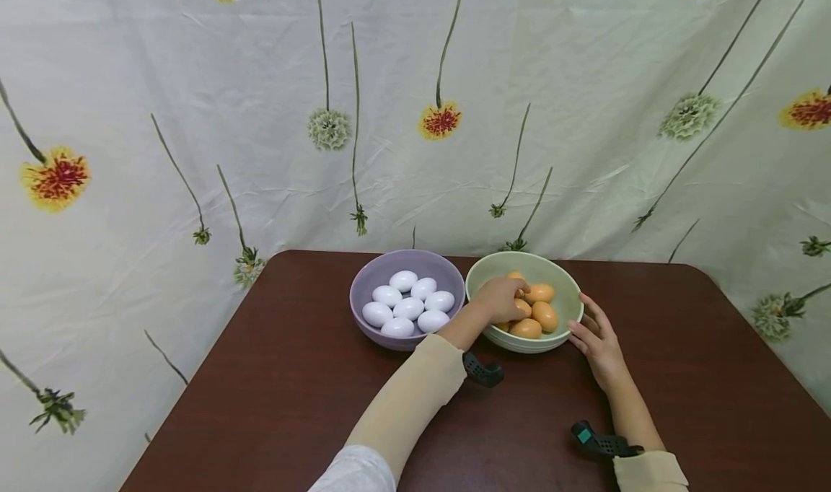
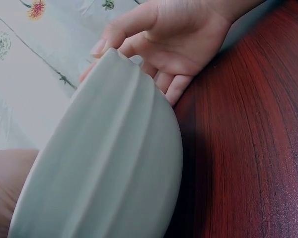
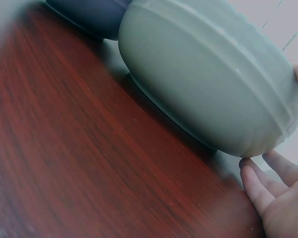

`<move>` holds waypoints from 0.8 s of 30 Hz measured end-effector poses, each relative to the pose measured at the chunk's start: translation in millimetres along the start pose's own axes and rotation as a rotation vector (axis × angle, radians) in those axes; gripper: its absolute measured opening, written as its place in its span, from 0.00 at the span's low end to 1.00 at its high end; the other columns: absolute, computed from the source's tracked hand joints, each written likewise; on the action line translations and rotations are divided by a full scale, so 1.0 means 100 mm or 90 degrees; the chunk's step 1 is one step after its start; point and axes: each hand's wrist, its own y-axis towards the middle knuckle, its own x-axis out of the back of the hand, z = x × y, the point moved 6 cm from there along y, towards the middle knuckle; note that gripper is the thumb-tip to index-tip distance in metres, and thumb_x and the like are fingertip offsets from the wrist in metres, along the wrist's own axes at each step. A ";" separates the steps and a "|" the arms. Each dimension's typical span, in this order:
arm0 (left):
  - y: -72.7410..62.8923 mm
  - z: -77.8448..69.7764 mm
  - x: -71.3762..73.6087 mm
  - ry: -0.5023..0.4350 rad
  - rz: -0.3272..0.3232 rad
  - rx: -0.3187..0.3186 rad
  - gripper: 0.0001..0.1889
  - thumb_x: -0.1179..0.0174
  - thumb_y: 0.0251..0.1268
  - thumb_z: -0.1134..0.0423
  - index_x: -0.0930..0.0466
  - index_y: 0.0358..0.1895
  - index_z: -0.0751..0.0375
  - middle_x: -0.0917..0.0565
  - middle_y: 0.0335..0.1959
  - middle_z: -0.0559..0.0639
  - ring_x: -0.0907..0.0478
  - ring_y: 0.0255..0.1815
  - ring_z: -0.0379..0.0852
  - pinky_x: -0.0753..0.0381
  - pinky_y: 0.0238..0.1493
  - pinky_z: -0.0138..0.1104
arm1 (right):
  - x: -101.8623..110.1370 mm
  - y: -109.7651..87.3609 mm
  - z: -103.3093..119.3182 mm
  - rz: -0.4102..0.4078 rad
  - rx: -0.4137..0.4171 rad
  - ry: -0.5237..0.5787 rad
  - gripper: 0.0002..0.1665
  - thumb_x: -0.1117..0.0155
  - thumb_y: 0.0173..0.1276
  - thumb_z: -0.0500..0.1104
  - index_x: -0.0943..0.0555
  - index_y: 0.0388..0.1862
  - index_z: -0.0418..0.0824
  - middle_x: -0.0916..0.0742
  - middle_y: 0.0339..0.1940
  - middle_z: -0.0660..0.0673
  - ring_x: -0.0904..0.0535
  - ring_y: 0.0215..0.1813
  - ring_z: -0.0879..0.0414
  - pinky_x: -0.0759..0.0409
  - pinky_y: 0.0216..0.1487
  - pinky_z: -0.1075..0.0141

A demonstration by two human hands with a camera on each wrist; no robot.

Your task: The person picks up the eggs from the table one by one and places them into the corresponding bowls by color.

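Note:
In the head view, several orange-brown eggs (image 1: 544, 317) lie in a pale green ribbed bowl (image 1: 571, 290). My left hand (image 1: 498, 301) reaches over the near left rim into it, fingers bent about one egg among the others; part of this grasp is hidden. At the bowl's right side my right hand (image 1: 600, 349) rests thumb and spread fingers against the outside near the rim. The left wrist view shows this right hand (image 2: 181, 42) beside the green bowl wall (image 2: 124, 148). Its fingertips (image 3: 253, 171) touch the bowl (image 3: 203, 74) in the right wrist view.
A purple bowl (image 1: 358, 297) holding several white eggs (image 1: 407, 309) stands just left of the green bowl. Both are on a dark reddish-brown table (image 1: 286, 376), near its back edge. A flower-print cloth (image 1: 260, 102) hangs behind.

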 end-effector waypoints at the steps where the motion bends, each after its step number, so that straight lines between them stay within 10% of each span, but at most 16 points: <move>1: -0.01 0.00 0.01 -0.010 -0.005 -0.003 0.23 0.36 0.58 0.62 0.21 0.59 0.54 0.17 0.48 0.47 0.22 0.47 0.42 0.27 0.48 0.28 | 0.00 0.00 0.00 0.001 -0.001 0.000 0.36 0.46 0.75 0.37 0.45 0.78 0.45 0.42 0.70 0.35 0.29 0.56 0.65 0.25 0.50 0.75; 11: -0.17 0.07 0.27 -0.391 -0.230 -0.114 0.15 0.41 0.64 0.69 0.20 0.53 0.69 0.16 0.46 0.58 0.20 0.49 0.47 0.25 0.54 0.31 | 0.00 0.03 0.00 -0.001 -0.002 0.002 0.36 0.46 0.74 0.37 0.44 0.77 0.47 0.41 0.69 0.36 0.28 0.56 0.66 0.24 0.50 0.74; 16: -0.31 0.15 0.37 -0.407 -0.293 -0.116 0.14 0.39 0.63 0.68 0.18 0.51 0.67 0.14 0.42 0.56 0.18 0.44 0.43 0.23 0.50 0.30 | 0.02 0.03 0.00 -0.001 0.008 0.009 0.35 0.46 0.74 0.35 0.42 0.77 0.47 0.38 0.66 0.39 0.26 0.54 0.66 0.24 0.49 0.74; 24: -0.49 0.25 0.49 -0.403 -0.257 -0.096 0.14 0.40 0.67 0.65 0.19 0.54 0.63 0.15 0.46 0.56 0.19 0.49 0.46 0.24 0.55 0.38 | 0.13 0.02 0.09 -0.029 0.036 -0.062 0.37 0.43 0.74 0.36 0.43 0.78 0.44 0.33 0.66 0.42 0.28 0.56 0.67 0.30 0.53 0.77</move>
